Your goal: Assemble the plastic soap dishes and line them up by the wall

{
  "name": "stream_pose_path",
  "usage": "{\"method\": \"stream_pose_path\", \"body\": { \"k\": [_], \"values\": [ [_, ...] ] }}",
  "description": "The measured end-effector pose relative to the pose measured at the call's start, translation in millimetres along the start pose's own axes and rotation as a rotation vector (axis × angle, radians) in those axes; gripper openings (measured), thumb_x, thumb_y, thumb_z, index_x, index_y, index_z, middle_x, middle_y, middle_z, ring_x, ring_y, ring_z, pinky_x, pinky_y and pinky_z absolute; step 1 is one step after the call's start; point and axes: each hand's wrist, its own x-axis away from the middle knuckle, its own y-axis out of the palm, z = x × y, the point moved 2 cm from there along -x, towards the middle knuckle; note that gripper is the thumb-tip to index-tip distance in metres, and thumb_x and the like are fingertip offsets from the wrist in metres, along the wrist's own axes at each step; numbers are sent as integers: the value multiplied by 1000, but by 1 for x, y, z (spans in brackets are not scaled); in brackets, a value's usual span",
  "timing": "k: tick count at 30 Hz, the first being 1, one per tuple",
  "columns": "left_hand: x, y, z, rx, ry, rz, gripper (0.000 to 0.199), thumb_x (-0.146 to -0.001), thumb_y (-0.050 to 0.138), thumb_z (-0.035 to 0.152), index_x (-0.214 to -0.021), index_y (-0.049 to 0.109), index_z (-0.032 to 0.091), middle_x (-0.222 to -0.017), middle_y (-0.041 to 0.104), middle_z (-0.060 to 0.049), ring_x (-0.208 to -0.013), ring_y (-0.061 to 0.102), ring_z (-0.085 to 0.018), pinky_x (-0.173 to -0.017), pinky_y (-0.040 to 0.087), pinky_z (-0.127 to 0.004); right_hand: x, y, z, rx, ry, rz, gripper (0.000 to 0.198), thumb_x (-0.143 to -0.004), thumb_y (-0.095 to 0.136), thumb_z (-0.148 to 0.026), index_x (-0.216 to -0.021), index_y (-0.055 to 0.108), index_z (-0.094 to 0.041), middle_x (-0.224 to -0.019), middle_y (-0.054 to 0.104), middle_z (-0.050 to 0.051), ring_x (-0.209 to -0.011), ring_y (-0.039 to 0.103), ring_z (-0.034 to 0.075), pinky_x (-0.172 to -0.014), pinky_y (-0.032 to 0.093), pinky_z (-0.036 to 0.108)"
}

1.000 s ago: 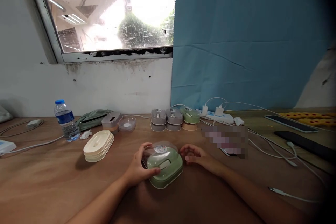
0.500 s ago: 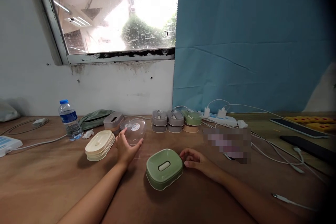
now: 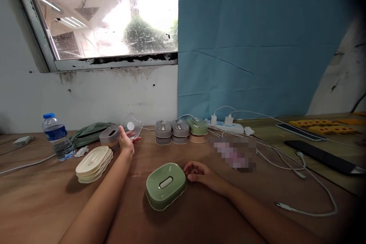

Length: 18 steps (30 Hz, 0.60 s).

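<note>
A green oval box lid or case [image 3: 166,183] with a pale slot-shaped inset in its top sits on the table in front of me. My right hand [image 3: 200,173] rests at its right side, fingers loosely curled and apart, fingertips close to or touching the edge. Farther back, my left hand [image 3: 128,143] is stretched out with its fingers spread. Just behind it a clear plastic cover [image 3: 134,124] with a round white sticker stands tilted; whether the fingers still touch it I cannot tell. A stack of cream lids [image 3: 94,162] lies left of my left forearm.
Several two-tier oval boxes [image 3: 180,131] stand in a row at the back. A grey box [image 3: 110,137], a green pouch [image 3: 90,133] and a water bottle [image 3: 58,137] are at the left. At the right lie a power strip [image 3: 234,126], white cables and a black device [image 3: 320,156].
My left hand has moved back with the clear cover, which is now tilted up, and its fingers have opened out. The view has shifted right. My right hand stays beside the green box.
</note>
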Motion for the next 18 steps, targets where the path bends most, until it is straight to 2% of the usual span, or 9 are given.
{"method": "stream_pose_path", "body": {
  "k": [5,9,14,18],
  "values": [
    [-16,-9,-5,61,-178,3,44,-89,14,45,-97,41,12,-64,52,-3,-39,56,-13,-38,37,-21,0,0,-2,36,-4,-11,29,-64,70,-34,-83,59,-16,-72,56,-2,-59,47,9,-56,35,21],
    [-22,-17,-16,54,-222,54,30,-89,26,38,-99,39,13,-59,45,3,-38,54,-12,-37,37,-19,0,0,-3,37,-14,-9,29,-64,69,-35,-83,58,-16,-74,56,-2,-59,47,8,-56,36,21],
    [-30,-19,-23,-9,-176,116,25,-85,38,36,-92,41,12,-58,43,4,-41,55,-13,-38,38,-21,0,0,-3,47,-10,-21,29,-64,69,-36,-81,58,-16,-68,55,-3,-58,47,9,-55,35,22],
    [-34,-21,-25,-125,-9,222,25,-77,51,30,-90,37,14,-64,43,3,-50,55,-15,-45,43,-27,0,0,-3,39,5,-15,28,-64,69,-36,-81,58,-16,-67,55,-3,-58,47,9,-56,34,22]
  ]
}}
